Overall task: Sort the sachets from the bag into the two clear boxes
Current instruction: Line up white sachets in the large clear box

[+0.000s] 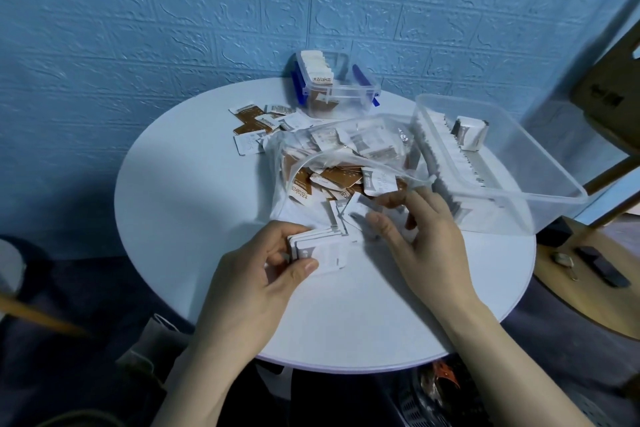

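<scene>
So the round white table (194, 218) has the big clear box (540, 163) on the right, the clear bag (332, 149) of sachets mid-table, and the small latch box (346, 94) at the back. Left hand (256, 284) grips a white sachet stack (318, 250), thumb on top. Right hand (426, 239) pinches one white sachet (360, 208) just above the stack.

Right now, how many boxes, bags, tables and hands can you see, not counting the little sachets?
Clear boxes: 2, the small one with blue clips at the back and the big one on the right
Bags: 1, the clear bag full of sachets
Tables: 1, the round white table
Hands: 2, left hand and right hand
Total: 6
</scene>
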Motion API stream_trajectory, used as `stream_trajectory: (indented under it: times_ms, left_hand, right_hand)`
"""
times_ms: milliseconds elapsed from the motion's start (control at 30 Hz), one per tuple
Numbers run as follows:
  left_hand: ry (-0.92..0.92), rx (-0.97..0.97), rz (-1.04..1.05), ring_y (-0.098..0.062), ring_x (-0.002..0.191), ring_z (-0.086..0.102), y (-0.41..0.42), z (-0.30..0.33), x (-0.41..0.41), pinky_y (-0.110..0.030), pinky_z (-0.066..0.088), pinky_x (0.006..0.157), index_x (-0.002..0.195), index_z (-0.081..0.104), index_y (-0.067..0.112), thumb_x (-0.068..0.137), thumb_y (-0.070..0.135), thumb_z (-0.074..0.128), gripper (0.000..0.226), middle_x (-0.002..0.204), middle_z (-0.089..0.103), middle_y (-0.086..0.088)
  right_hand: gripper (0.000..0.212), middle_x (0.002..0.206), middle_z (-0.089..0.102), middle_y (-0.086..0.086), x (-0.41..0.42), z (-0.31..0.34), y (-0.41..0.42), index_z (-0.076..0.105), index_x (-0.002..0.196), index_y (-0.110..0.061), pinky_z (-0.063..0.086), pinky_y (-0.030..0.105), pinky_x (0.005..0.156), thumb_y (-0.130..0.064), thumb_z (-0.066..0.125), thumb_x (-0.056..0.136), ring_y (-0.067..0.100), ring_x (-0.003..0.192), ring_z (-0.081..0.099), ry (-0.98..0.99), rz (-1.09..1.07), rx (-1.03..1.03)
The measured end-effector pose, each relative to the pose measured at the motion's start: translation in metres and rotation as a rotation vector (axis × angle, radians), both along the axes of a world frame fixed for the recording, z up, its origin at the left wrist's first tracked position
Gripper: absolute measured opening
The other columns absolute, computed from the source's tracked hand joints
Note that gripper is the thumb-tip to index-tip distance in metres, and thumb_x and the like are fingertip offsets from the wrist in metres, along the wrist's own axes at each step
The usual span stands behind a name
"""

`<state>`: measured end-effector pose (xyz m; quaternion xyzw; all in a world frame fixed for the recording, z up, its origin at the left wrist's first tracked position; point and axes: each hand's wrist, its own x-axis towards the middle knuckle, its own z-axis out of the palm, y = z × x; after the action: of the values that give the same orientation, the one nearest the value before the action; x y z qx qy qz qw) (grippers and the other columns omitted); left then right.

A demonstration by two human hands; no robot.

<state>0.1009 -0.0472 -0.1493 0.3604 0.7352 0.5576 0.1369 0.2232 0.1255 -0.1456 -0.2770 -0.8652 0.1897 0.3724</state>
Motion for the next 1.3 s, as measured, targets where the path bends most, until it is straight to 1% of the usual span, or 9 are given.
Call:
stream_trajectory:
  times_ms: [100, 233, 333, 433, 667, 867, 1033, 1200, 1300]
  left_hand:
    - [0.010, -0.003, -0.003, -0.002, 0.072, 0.066, -0.001, 0.000, 0.000, -0.026, 0.053, 0.074, 0.092, 0.058, 0.052, 0.078, 0.015, 0.078, 0.045, 0.079, 0.070, 0.022]
    - [0.015, -0.007, 0.006, -0.007, 0.079, 0.069, 0.000, 0.000, -0.001, -0.041, 0.056, 0.081, 0.091, 0.058, 0.057, 0.079, 0.022, 0.078, 0.042, 0.083, 0.071, 0.022]
    - [0.012, 0.006, -0.002, -0.011, 0.081, 0.069, 0.000, 0.001, 0.000, -0.045, 0.055, 0.082, 0.096, 0.058, 0.056, 0.073, 0.038, 0.069, 0.031, 0.084, 0.071, 0.017]
    - [0.019, 0.008, -0.010, -0.013, 0.082, 0.067, 0.000, 0.000, -0.001, -0.045, 0.055, 0.082, 0.102, 0.057, 0.055, 0.079, 0.033, 0.075, 0.037, 0.084, 0.069, 0.018]
    - [0.048, 0.001, -0.019, -0.010, 0.075, 0.064, 0.000, -0.003, -0.003, -0.035, 0.054, 0.079, 0.101, 0.056, 0.059, 0.082, 0.016, 0.074, 0.051, 0.080, 0.066, 0.022]
    - [0.022, 0.021, -0.015, -0.006, 0.072, 0.063, -0.002, -0.006, -0.006, -0.027, 0.051, 0.073, 0.094, 0.062, 0.053, 0.080, 0.012, 0.076, 0.045, 0.078, 0.067, 0.019]
    - [-0.001, 0.028, -0.047, -0.006, 0.069, 0.063, -0.003, -0.005, -0.007, -0.019, 0.049, 0.071, 0.096, 0.061, 0.051, 0.079, 0.008, 0.076, 0.048, 0.079, 0.066, 0.018]
    - [0.030, 0.020, -0.092, 0.002, 0.061, 0.056, -0.006, -0.003, -0.007, -0.008, 0.040, 0.062, 0.103, 0.060, 0.046, 0.083, 0.007, 0.071, 0.046, 0.074, 0.063, 0.026]
    - [0.035, 0.041, -0.107, -0.001, 0.072, 0.062, -0.007, 0.000, -0.006, -0.009, 0.043, 0.067, 0.107, 0.059, 0.047, 0.085, 0.026, 0.066, 0.031, 0.082, 0.064, 0.027]
  right_hand:
    - [0.052, 0.106, 0.055, 0.003, -0.005, -0.002, 0.007, 0.066, 0.109, -0.017, 0.046, 0.035, 0.082, -0.061, 0.056, 0.084, 0.028, 0.102, 0.053, -0.187, -0.054, 0.036]
    - [0.062, 0.105, 0.052, 0.005, -0.007, -0.002, 0.007, 0.065, 0.103, -0.013, 0.048, 0.043, 0.083, -0.068, 0.053, 0.076, 0.029, 0.100, 0.052, -0.214, -0.031, -0.012]
    - [0.055, 0.102, 0.051, 0.001, -0.006, -0.003, 0.007, 0.063, 0.099, -0.012, 0.050, 0.044, 0.080, -0.061, 0.065, 0.073, 0.025, 0.095, 0.053, -0.132, 0.007, -0.038]
    - [0.040, 0.096, 0.050, -0.005, -0.005, -0.003, 0.007, 0.061, 0.091, -0.014, 0.043, 0.033, 0.081, -0.044, 0.080, 0.072, 0.020, 0.095, 0.050, -0.042, 0.030, -0.078]
    - [0.023, 0.075, 0.062, 0.001, 0.006, 0.005, -0.009, 0.055, 0.080, -0.014, 0.042, 0.029, 0.067, -0.033, 0.067, 0.083, 0.020, 0.073, 0.056, 0.245, 0.228, -0.328]
    - [0.020, 0.069, 0.064, 0.004, 0.009, 0.010, -0.025, 0.061, 0.076, -0.013, 0.039, 0.020, 0.057, -0.016, 0.080, 0.073, 0.012, 0.059, 0.051, 0.156, 0.572, -0.475]
    - [0.031, 0.068, 0.061, 0.016, 0.008, 0.006, -0.021, 0.066, 0.076, -0.018, 0.035, 0.043, 0.053, -0.044, 0.082, 0.068, 0.031, 0.058, 0.044, 0.067, 0.578, -0.488]
    - [0.017, 0.062, 0.053, 0.006, 0.006, 0.007, -0.020, 0.063, 0.071, -0.030, 0.036, 0.021, 0.057, -0.025, 0.080, 0.072, 0.013, 0.060, 0.044, 0.119, 0.537, -0.466]
    - [0.016, 0.063, 0.054, 0.007, 0.006, 0.007, -0.020, 0.063, 0.071, -0.025, 0.036, 0.019, 0.057, -0.024, 0.078, 0.074, 0.013, 0.059, 0.045, 0.112, 0.525, -0.442]
